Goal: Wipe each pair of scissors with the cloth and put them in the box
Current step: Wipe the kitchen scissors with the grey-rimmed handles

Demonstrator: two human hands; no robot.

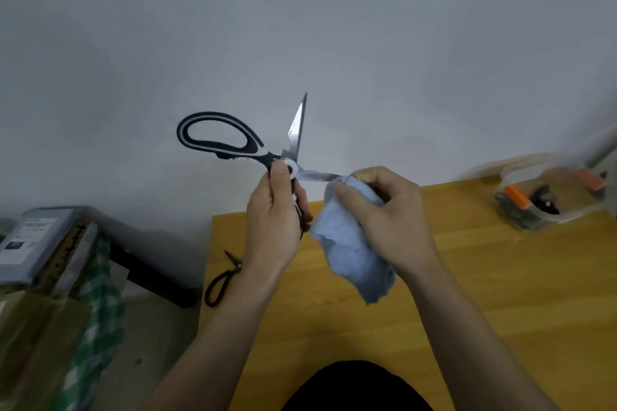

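Note:
Large black-and-white kitchen scissors (233, 140) are held up above the table with their blades spread wide apart. My left hand (277, 220) grips the lower handle just under the white pivot. One blade points up; the other runs right into a light blue cloth (350, 250). My right hand (384, 213) pinches that cloth around the blade's tip, which is hidden. Small black scissors (222, 280) lie on the table's left edge. A clear plastic box (541, 200) at the far right holds orange-handled scissors.
The wooden table (484, 294) stands against a pale wall. Left of it are a dark bench leg (150, 270), a stack of boxes (30, 243) and a green checked cloth (100, 294) on the floor side.

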